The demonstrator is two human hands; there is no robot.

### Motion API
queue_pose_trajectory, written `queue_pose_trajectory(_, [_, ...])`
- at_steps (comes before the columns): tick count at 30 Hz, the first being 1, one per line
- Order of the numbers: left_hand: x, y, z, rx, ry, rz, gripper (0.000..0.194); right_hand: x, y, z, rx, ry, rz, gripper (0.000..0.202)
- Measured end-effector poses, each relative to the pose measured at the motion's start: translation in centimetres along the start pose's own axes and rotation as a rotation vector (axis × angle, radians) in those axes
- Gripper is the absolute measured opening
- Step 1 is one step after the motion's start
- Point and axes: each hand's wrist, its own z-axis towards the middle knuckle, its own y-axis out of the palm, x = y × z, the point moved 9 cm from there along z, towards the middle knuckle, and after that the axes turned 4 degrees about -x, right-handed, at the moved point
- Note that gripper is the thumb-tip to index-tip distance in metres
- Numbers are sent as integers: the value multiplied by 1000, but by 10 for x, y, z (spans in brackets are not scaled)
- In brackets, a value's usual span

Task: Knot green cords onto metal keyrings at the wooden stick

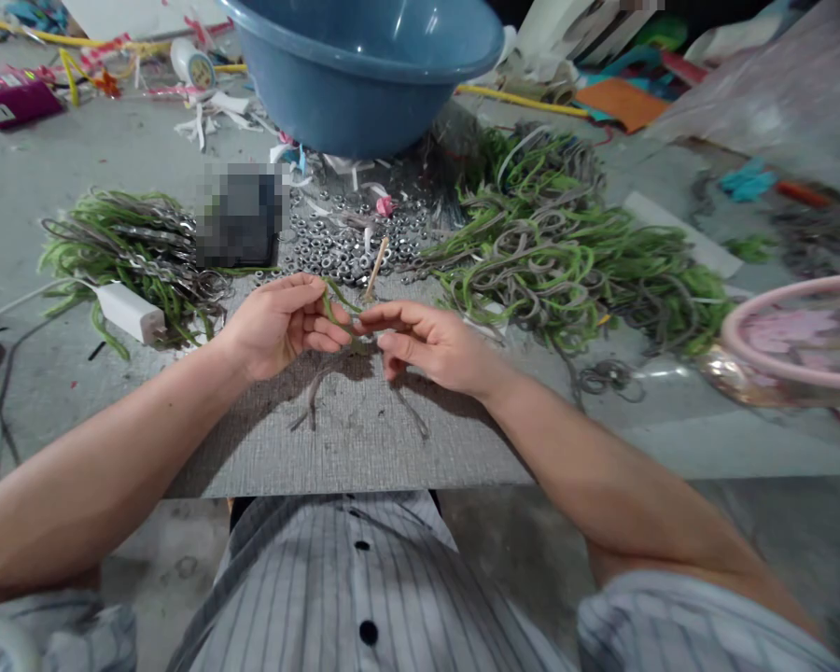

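Above the front part of the table, my left hand (pixel 287 322) is closed, pinching a thin green cord (pixel 332 303) between thumb and fingers. My right hand (pixel 434 341) meets it from the other side, its fingertips closed around the same cord near the middle. Grey cord ends (pixel 312 401) hang below the hands. Just beyond lie many small metal nuts (pixel 322 233) and a thin wooden stick (pixel 376 269) standing at a slant. The exact grip of the right fingertips is partly hidden.
A large blue basin (pixel 364 103) stands behind the nuts. Green and grey cords (pixel 546 233) are heaped at right, with a bundle of cords and metal pieces (pixel 126 233) at left. A white charger (pixel 130 313), a dark device (pixel 242 219) and a pink-rimmed object (pixel 798 299) lie around.
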Motion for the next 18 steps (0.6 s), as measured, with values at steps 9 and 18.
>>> queue_pose_trajectory(9, [-2, 4, 1, -49, 10, -36, 23, 20, 7, 4, -57, 136, 247, 40])
queue_pose_trajectory(18, [-1, 5, 1, -61, 21, -27, 21, 16, 4, 6, -10, 116, 229, 41])
